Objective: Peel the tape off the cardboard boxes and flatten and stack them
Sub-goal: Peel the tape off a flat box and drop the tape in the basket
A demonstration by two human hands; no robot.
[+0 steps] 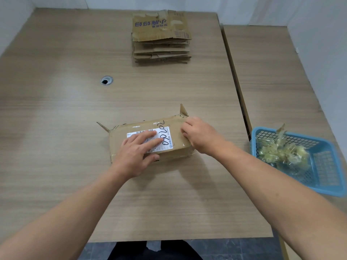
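A cardboard box (150, 139) lies on the wooden table (56, 128), near the middle and toward the near edge. Two small end flaps stand up from its far corners, one at the left and one at the right. On its top face sits a white shipping label (161, 136) with a barcode along its far edge and small print too fine to read; across its right part, black marker writing reads roughly "20060". Clear tape shines along the box's near edge.

The left hand (137, 154) rests flat on the label, fingers spread and extended, thumb against the near side of the box, pressing it down without closing around anything. The right hand (199, 136) sits at the box's right end, fingers curled onto the top face near the edge; whether they pinch tape there cannot be told.

At the far side of the table stands a stack of flattened boxes (161, 44). The top sheet carries large blue Chinese characters, seen upside down, and its surface is torn in patches.

To the right, on an adjoining table (272, 72), a blue plastic basket (323, 173) holds a crumpled heap of peeled clear tape (279, 149). A round cable grommet (106, 80) is set in the main table to the left.
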